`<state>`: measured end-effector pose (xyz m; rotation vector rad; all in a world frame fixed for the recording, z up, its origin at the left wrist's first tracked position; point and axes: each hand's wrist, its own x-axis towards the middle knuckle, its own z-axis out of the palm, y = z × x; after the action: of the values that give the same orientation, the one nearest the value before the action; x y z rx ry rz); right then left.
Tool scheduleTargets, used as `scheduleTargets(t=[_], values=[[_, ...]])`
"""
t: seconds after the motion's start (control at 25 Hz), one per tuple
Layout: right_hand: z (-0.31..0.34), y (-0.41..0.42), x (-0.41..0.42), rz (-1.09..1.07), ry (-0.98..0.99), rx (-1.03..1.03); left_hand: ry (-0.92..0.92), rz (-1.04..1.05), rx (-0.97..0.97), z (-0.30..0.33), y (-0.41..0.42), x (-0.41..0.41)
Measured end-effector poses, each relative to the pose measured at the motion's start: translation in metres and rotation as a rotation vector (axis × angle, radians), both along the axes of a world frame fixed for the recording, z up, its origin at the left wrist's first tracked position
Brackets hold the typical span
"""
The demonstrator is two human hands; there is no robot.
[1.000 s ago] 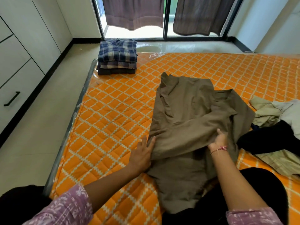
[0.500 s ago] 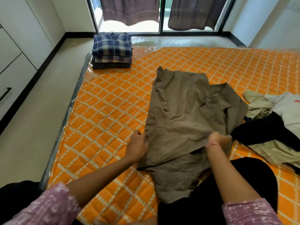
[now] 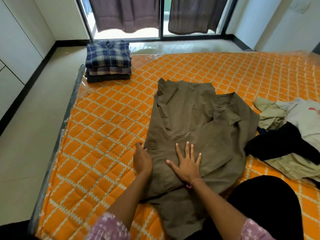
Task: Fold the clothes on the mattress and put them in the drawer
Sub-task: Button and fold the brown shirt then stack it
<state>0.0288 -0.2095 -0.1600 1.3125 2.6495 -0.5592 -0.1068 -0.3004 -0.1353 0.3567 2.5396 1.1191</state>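
Roughly mid-mattress, toward its near edge: soft olive-brown cotton shirt [image 3: 199,129], partly folded, creased around the collar, lower hem running to the near edge. Right hand [image 3: 187,163] flat on the cloth, fingers straight and spread wide, pressing the fold; pink beaded thread bracelet [image 3: 194,181] at the wrist. Left hand [image 3: 142,160] at the shirt's left edge, fingers curled against the fabric; whether gripping it, cannot tell. Underneath, quilted orange mattress with cream diamond stitching [image 3: 107,122], glossy plastic wrap along its edges. At the far left corner, neat stack of folded plaid shirts [image 3: 108,62]. At the right edge, rumpled heap of beige, grey and black garments [image 3: 285,135].
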Motion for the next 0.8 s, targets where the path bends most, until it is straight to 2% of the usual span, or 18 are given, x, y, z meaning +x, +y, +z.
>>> scheduleTargets(t=[0.12, 0.24, 0.36, 0.44, 0.56, 0.72, 0.8], values=[[-0.007, -0.052, -0.021, -0.007, -0.023, 0.025, 0.156, 0.026, 0.005, -0.006, -0.047, -0.019], [0.002, -0.096, -0.037, 0.021, 0.065, 0.005, 0.138, -0.004, -0.12, -0.008, -0.091, -0.04], [0.024, -0.073, -0.066, -0.012, 0.352, 0.177, 0.135, -0.136, -0.299, 0.0, -0.091, -0.063], [0.043, -0.024, -0.113, -0.014, 0.506, 0.03, 0.118, -0.192, -0.19, 0.004, -0.068, -0.089], [0.059, 0.049, -0.19, -0.032, 0.489, -0.089, -0.022, -0.247, 0.026, 0.01, -0.017, -0.126], [0.06, 0.102, -0.27, -0.272, 0.475, -0.29, -0.305, -0.134, 0.119, 0.007, 0.032, -0.163], [0.053, 0.114, -0.294, -0.343, 0.368, -0.265, -0.432, -0.096, 0.191, 0.004, 0.045, -0.177]])
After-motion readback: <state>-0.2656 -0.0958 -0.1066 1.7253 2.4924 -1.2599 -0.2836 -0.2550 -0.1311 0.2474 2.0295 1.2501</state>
